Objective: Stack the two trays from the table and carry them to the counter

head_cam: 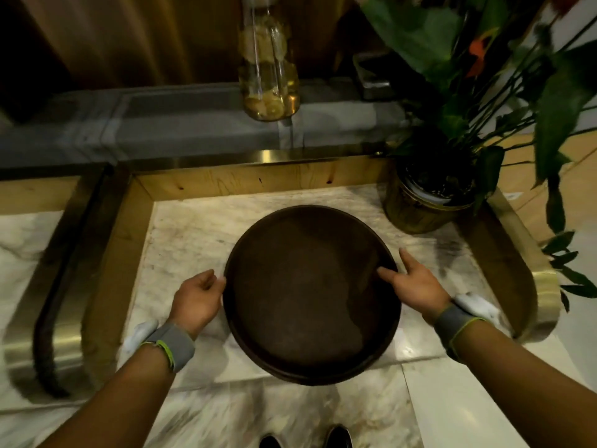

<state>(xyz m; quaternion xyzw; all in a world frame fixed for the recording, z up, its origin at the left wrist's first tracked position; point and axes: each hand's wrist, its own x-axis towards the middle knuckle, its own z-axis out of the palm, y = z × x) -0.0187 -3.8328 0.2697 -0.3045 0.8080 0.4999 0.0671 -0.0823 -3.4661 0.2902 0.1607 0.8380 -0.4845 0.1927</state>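
Note:
A round dark brown tray [310, 292] lies on the marble counter top [193, 227], its near edge hanging over the front. A second rim [290, 378] shows just beneath it at the front, so two trays sit stacked. My left hand [197, 302] is at the left rim, with curled fingers touching the edge and the thumb off it. My right hand [413, 282] holds the right rim, thumb on the inside and fingers spread along the outside. Both wrists wear grey bands.
A potted plant in a gold pot [420, 205] stands at the back right corner, its leaves reaching over the right side. A glass bottle with yellow contents [269, 76] stands on the grey ledge behind. A wooden frame and brass rail [529, 276] border the marble. My shoes [307, 439] show below.

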